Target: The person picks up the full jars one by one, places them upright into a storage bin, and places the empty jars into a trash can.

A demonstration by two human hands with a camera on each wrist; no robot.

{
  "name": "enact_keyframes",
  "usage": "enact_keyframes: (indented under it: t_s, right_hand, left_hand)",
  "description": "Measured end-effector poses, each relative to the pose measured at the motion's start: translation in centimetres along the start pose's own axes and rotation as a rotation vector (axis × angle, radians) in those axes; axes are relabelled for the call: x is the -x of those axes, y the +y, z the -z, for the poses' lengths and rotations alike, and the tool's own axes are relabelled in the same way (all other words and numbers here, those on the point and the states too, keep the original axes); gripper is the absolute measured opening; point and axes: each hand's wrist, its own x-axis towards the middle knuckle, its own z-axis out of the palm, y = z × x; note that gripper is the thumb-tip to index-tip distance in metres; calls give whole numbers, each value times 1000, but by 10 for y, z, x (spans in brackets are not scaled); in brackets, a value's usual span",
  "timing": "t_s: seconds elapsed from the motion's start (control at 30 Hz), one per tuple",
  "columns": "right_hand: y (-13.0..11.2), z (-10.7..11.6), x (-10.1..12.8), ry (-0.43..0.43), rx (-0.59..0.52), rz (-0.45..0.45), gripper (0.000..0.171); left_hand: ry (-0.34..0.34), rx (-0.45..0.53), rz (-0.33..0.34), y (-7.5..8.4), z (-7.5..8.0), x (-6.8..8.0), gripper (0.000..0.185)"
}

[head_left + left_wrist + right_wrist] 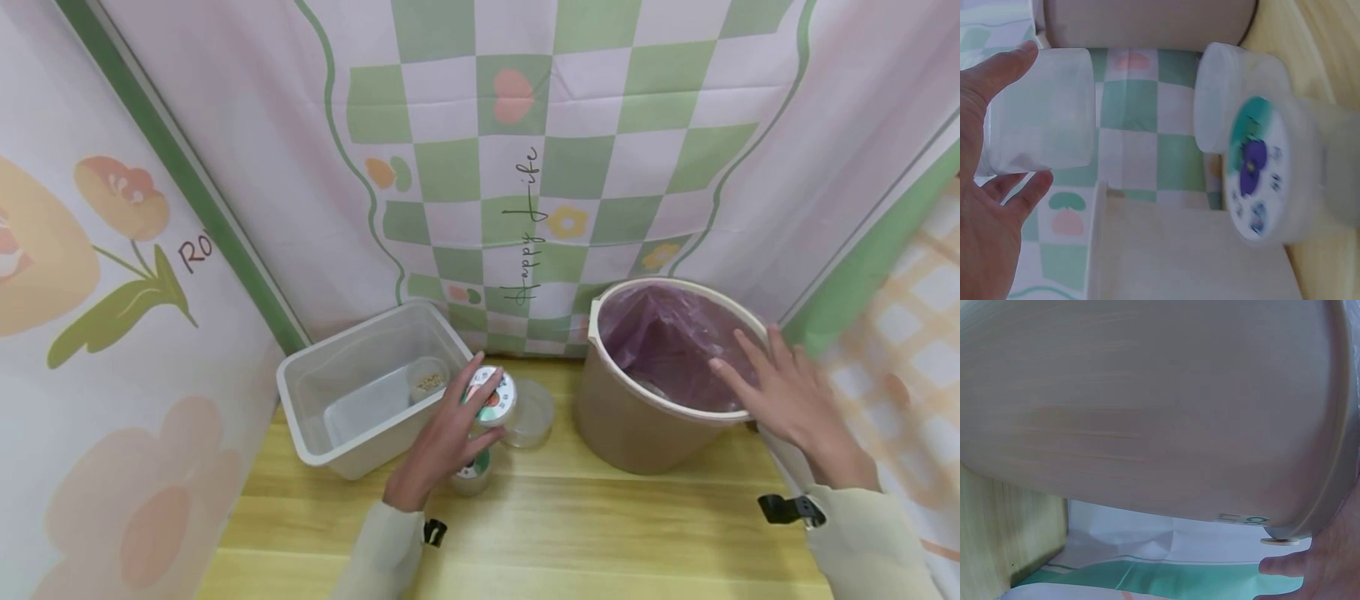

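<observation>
Your left hand (442, 435) grips a lidded jar (498, 400) upright — the tub (375, 454) sits just left of that hand, the bin (637, 433) to its right, where your nearer right hand (798, 404) spreads, holding nothing.

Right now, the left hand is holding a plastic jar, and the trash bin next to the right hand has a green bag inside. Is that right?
Not quite: the bag is purple, not green, as the head view shows. The left hand is holding a plastic jar, and the trash bin is next to the right hand.
</observation>
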Motion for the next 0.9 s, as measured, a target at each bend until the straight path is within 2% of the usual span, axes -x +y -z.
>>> enact_keyframes:
  t_s: [0.27,0.5,0.67,0.9]
  right_hand:
    - [2,0,-1,-12,-1,-2,81]
    - [3,1,0,-18,-4,-3,81]
    - [0,1,0,-9,8,13,80]
    - [-1,0,-1,1,16,12,80]
  left_hand:
    - [-13,4,-20,6,-5,-33,92]
    - [-15,-10,-29,21,-5,-71,92]
    - [23,-30,-69,34,0,-97,90]
    - [18,4,-142,55,6,-129,88]
